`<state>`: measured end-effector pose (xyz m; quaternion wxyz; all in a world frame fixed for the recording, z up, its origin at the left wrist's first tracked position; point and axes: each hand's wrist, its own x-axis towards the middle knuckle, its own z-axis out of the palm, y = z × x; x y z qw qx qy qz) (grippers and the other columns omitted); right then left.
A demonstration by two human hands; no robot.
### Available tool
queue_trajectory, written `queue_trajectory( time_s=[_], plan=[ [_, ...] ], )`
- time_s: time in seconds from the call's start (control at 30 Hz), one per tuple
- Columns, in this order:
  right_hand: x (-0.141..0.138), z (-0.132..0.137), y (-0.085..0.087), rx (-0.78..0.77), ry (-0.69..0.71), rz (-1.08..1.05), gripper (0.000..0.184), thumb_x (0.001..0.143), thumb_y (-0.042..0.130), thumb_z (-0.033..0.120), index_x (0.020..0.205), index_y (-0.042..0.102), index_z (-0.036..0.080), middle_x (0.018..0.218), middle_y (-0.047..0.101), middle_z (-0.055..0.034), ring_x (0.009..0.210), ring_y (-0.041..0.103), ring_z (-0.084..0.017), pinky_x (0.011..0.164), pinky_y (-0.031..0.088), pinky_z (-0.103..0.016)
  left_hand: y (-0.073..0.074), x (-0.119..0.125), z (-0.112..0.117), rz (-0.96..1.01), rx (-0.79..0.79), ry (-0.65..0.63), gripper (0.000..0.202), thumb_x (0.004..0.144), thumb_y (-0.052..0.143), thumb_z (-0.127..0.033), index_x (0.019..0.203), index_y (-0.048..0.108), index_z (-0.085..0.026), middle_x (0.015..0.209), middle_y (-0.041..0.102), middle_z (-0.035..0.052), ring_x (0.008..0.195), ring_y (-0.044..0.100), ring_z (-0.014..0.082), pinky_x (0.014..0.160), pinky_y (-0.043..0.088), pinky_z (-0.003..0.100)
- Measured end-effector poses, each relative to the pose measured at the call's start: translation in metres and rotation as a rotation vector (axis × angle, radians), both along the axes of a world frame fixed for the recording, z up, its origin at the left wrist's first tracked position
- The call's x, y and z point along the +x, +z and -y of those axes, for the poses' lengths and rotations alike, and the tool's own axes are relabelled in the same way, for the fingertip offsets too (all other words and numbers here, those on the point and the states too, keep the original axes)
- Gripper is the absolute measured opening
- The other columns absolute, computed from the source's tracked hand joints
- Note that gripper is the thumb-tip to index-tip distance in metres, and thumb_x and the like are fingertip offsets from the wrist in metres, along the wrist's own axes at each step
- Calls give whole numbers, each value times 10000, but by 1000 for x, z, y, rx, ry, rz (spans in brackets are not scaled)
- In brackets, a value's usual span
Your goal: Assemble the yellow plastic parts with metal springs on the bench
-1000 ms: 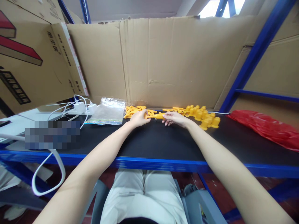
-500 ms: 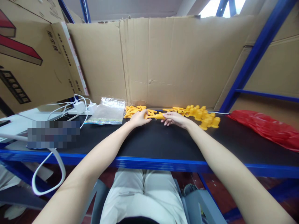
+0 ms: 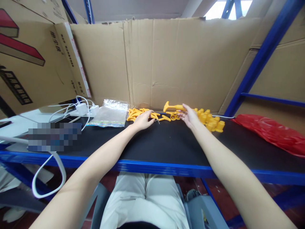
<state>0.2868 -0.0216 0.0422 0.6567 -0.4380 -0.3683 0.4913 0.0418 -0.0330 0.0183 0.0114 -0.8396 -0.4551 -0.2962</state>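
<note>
My right hand (image 3: 190, 117) is closed on the shaft end of a yellow T-shaped handle (image 3: 172, 107), raised slightly above the black tabletop, its crosspiece pointing left. My left hand (image 3: 143, 121) rests at the pile of yellow T-shaped handles (image 3: 136, 113), thumb and fingers apart, with no piece visibly gripped. Beside its thumb lies a single yellow handle (image 3: 165, 118), with a small metal bit near it. Below my right hand's fingers are yellow hollow cups (image 3: 173, 117) on their sides. More yellow flanged cups (image 3: 209, 120) stand in a group right of that hand.
A clear plastic bag (image 3: 108, 114) lies left of the pile. White chargers and cables (image 3: 82, 108) are further left. A red plastic bag (image 3: 269, 130) lies at the right. Cardboard (image 3: 176, 63) walls the back, and a blue beam (image 3: 162, 167) edges the table's front.
My right hand has moved right and up with a T-shaped handle, away from my left hand. My left hand has stayed by the pile, with its thumb off the pieces.
</note>
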Motion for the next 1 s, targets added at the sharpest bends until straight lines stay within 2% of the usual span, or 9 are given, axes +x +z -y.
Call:
queue_trajectory(
  time_s=[0.07, 0.17, 0.27, 0.33, 0.4, 0.53, 0.7, 0.87, 1.0],
  plan=[
    [3, -1, 0, 1, -89, -32, 139, 841, 541, 316, 807, 488, 193, 610, 565, 38, 438, 525, -65, 433, 432, -173, 1, 1, -2, -88, 65, -44, 353, 836, 475, -303, 1163, 512, -173, 1119, 586, 98, 1049, 544, 220, 911, 422, 349],
    [6, -3, 0, 12, -187, -67, 139, 835, 540, 299, 781, 463, 197, 599, 544, 47, 420, 518, -58, 403, 414, -161, 1, 9, -6, -234, 92, -100, 334, 850, 438, -275, 1150, 537, -167, 1118, 570, 114, 1073, 529, 231, 929, 410, 364],
    [8, -4, -1, 20, -259, -87, 161, 830, 541, 307, 762, 446, 197, 600, 528, 57, 402, 508, -47, 377, 397, -149, -3, 21, -11, -362, 47, -118, 374, 862, 425, -292, 1208, 522, -188, 1227, 521, 121, 1139, 497, 246, 949, 398, 384],
    [10, -4, -1, 30, -294, -92, 177, 824, 546, 321, 756, 441, 197, 604, 525, 61, 391, 499, -43, 365, 392, -147, -6, 31, -15, -424, 2, -105, 398, 880, 404, -317, 1250, 506, -212, 1353, 439, 120, 1226, 435, 267, 979, 374, 419],
    [12, -5, -1, 39, -316, -88, 184, 823, 543, 331, 751, 440, 197, 603, 523, 62, 381, 490, -40, 364, 397, -148, -7, 42, -19, -461, -56, -89, 419, 897, 374, -359, 1276, 495, -226, 1388, 415, 119, 1282, 377, 282, 997, 354, 450],
    [16, -8, -2, 45, -351, -73, 181, 829, 523, 334, 742, 441, 198, 596, 522, 61, 375, 483, -36, 361, 394, -145, -4, 58, -28, -509, -182, -16, 398, 894, 367, -349, 1229, 549, -232, 1314, 504, 117, 1222, 443, 289, 971, 370, 471],
    [21, -16, -5, 87, -387, -32, 204, 816, 529, 361, 751, 410, 208, 597, 512, 61, 386, 498, -51, 345, 378, -155, -3, 69, -31, -433, -149, 70, 334, 809, 473, -256, 1088, 647, -198, 1209, 577, 139, 1171, 457, 330, 960, 335, 508],
    [22, -23, -15, 175, -461, 145, 295, 765, 599, 386, 819, 353, 234, 707, 540, 49, 452, 538, -71, 377, 375, -169, -8, 71, -28, -392, -80, 125, 311, 791, 475, -227, 1032, 669, -205, 1116, 618, 127, 1121, 461, 313, 939, 336, 482],
    [17, -18, -22, 359, -508, 601, 343, 735, 647, 374, 935, 408, 231, 860, 586, 3, 622, 575, -100, 587, 461, -230, -12, 69, -25, -471, -50, 159, 341, 840, 413, -257, 1065, 654, -170, 1146, 587, 151, 1133, 450, 306, 930, 348, 462]
  ],
)
